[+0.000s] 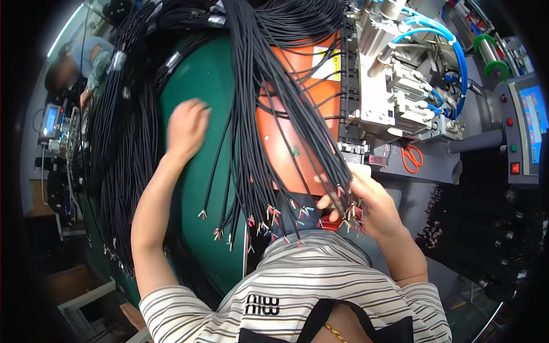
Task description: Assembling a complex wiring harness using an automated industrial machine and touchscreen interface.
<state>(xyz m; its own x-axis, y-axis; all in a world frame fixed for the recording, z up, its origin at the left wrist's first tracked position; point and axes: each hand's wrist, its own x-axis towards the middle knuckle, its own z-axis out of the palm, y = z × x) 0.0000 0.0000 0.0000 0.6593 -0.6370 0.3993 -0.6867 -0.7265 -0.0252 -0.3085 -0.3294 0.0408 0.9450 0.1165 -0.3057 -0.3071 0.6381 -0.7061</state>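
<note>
A thick bundle of black cables [297, 108] was draped from the far side of the green tabletop [200, 228] toward the wearer, over an orange panel [277, 151], with its near ends spread in front of the striped shirt [320, 268]. At those ends the dark jackets had been stripped, and short coloured wires [271, 212] in red, white, blue and yellow were exposed. The right side of the bundle was held near its stripped ends by the right hand [372, 200], whose fingers [323, 202] were bent around and beneath the strands. The left hand [187, 128] was raised over the green surface, well apart from the right one and to the left of the bundle; its fingers were curled inward, but because they were blurred, it cannot be told whether anything was held in them. More black cables [123, 171] were hung in a dense mass at the far left, beyond the left forearm. On the right, a metal machine [394, 86] was fitted with blue tubes [463, 71], and red-handled scissors [412, 159] were placed on a grey ledge just below it. Farther right, a control box [525, 128] with a blue screen was seen.
</note>
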